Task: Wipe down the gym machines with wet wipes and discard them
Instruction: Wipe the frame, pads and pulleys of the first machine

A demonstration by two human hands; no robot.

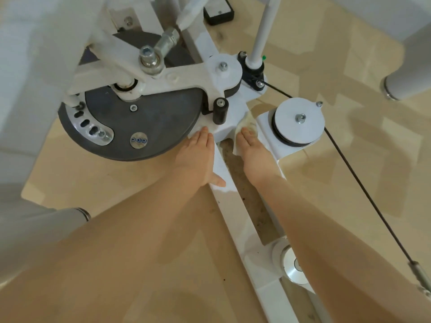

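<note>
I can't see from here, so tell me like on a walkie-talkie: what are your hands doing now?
Left hand flat on white frame bar, open. Right hand pressing soiled wipe against frame beside pulley. Black roller post close by; nothing blocking.

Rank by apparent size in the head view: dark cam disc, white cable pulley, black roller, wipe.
1. dark cam disc
2. white cable pulley
3. wipe and black roller: look similar; hand partly covers the wipe, so unranked.
</note>
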